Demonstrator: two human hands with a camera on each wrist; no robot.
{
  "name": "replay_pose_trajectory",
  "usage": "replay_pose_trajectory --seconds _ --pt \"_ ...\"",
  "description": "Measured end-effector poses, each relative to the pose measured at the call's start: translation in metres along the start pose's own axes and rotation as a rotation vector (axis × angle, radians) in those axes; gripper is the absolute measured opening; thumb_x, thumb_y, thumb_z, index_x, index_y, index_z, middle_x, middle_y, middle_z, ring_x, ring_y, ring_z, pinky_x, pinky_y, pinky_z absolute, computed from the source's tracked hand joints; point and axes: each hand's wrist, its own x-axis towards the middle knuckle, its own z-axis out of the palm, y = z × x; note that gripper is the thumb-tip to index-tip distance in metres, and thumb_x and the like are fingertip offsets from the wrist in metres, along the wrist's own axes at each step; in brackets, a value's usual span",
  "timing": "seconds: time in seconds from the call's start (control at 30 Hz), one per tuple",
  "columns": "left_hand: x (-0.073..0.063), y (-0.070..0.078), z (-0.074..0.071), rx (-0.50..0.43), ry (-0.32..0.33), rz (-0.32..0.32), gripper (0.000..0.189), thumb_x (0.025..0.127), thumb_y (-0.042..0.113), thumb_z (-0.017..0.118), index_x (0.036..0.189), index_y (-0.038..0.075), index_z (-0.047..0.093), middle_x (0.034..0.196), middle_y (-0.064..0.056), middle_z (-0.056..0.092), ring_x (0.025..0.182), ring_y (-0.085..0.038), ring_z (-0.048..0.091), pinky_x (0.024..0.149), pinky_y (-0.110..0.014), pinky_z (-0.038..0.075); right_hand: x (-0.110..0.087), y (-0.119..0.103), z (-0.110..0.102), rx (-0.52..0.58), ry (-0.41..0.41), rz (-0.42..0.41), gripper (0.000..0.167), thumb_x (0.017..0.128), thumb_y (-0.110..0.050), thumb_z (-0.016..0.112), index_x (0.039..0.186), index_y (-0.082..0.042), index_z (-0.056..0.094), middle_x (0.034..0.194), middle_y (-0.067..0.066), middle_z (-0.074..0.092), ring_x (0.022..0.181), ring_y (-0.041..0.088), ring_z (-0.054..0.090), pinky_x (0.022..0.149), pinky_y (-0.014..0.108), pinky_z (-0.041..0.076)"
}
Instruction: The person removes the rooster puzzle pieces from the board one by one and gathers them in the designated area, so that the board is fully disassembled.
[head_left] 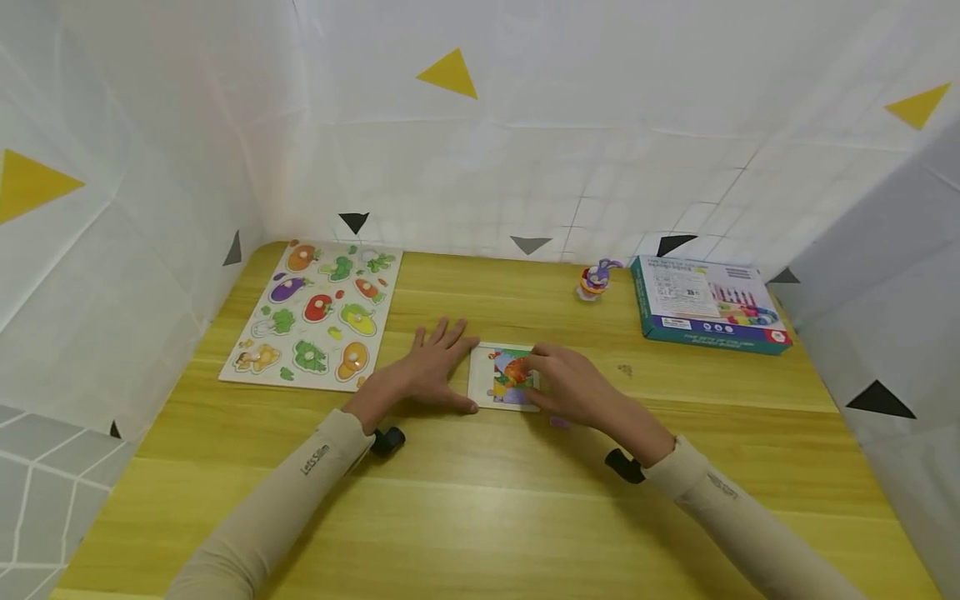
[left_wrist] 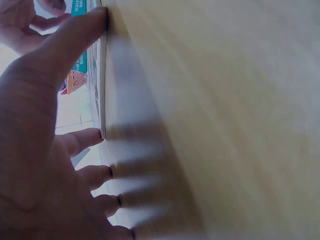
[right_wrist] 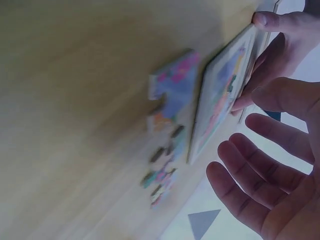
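Observation:
A small square jigsaw puzzle in a pale frame (head_left: 481,383) lies flat on the table between both hands. Part of its colourful picture shows; my right hand covers the rest. My left hand (head_left: 429,372) is spread with palm down, its thumb and index finger touching the frame's left side. Over the right side hovers my right hand (head_left: 573,385), fingers loosely bent; the right wrist view shows nothing held between them. Beneath it on the table are several loose puzzle pieces, one of them blue with pink marks (right_wrist: 184,82). In the head view, only a purple piece (head_left: 559,422) peeks out.
A vegetable peg board (head_left: 341,379) lies at the back left, close to my left wrist. Toward the back right are a small purple bunny toy (head_left: 594,282) and a flat boxed set (head_left: 712,304). White sheeting hangs behind the table and at its sides.

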Motion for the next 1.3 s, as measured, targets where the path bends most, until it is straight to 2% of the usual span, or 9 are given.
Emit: replay_pose_trajectory --seconds 0.2,0.33,0.5,0.7,0.93,1.3 --pt "0.000 0.000 0.000 0.000 0.005 -0.002 0.110 0.077 0.069 0.073 0.160 0.016 0.024 0.166 -0.017 0.001 0.150 -0.043 -0.005 0.112 -0.069 0.000 0.015 -0.001 0.004 0.015 0.014 -0.050 0.019 0.086 -0.014 0.078 0.104 -0.006 0.075 0.097 0.007 0.066 0.078 0.016 0.059 0.066 0.032 0.052" --pt "0.000 0.001 0.000 -0.001 -0.001 -0.007 0.111 0.077 0.069 0.074 0.160 0.016 0.023 0.166 -0.017 0.000 0.150 -0.043 -0.006 0.112 -0.068 -0.001 0.024 -0.001 0.006 0.026 0.004 -0.046 0.017 0.089 -0.013 0.075 0.104 -0.006 0.076 0.098 0.007 0.067 0.078 0.016 0.060 0.066 0.032 0.052" --pt "-0.001 0.001 0.001 0.002 -0.011 -0.005 0.111 0.077 0.070 0.072 0.161 0.017 0.022 0.166 -0.016 -0.001 0.150 -0.042 -0.007 0.112 -0.068 -0.001 0.032 0.003 0.011 0.033 -0.016 -0.021 0.022 0.087 -0.007 0.073 0.109 -0.006 0.075 0.101 0.009 0.068 0.077 0.016 0.057 0.065 0.031 0.050" --pt "0.000 0.001 0.001 -0.013 -0.009 0.005 0.111 0.078 0.069 0.073 0.161 0.016 0.022 0.166 -0.017 0.000 0.150 -0.042 -0.007 0.111 -0.070 -0.001 0.045 0.004 0.016 0.025 -0.033 -0.036 0.024 0.087 -0.004 0.072 0.111 -0.006 0.075 0.099 0.008 0.067 0.078 0.016 0.057 0.067 0.032 0.049" --pt "0.001 0.000 0.002 -0.003 -0.015 0.005 0.111 0.078 0.070 0.071 0.161 0.018 0.020 0.166 -0.016 -0.001 0.150 -0.042 -0.008 0.112 -0.069 -0.001 0.054 0.003 0.018 0.012 -0.101 0.001 0.028 0.089 -0.003 0.069 0.116 -0.007 0.074 0.099 0.007 0.065 0.078 0.017 0.055 0.067 0.033 0.048" --pt "0.001 0.000 -0.001 0.001 -0.009 -0.001 0.111 0.078 0.069 0.072 0.161 0.017 0.021 0.166 -0.017 0.000 0.150 -0.042 -0.006 0.112 -0.070 0.000 0.062 0.004 0.018 -0.011 -0.126 -0.016 0.030 0.084 -0.002 0.072 0.112 -0.009 0.076 0.097 0.009 0.063 0.081 0.020 0.054 0.067 0.035 0.047"
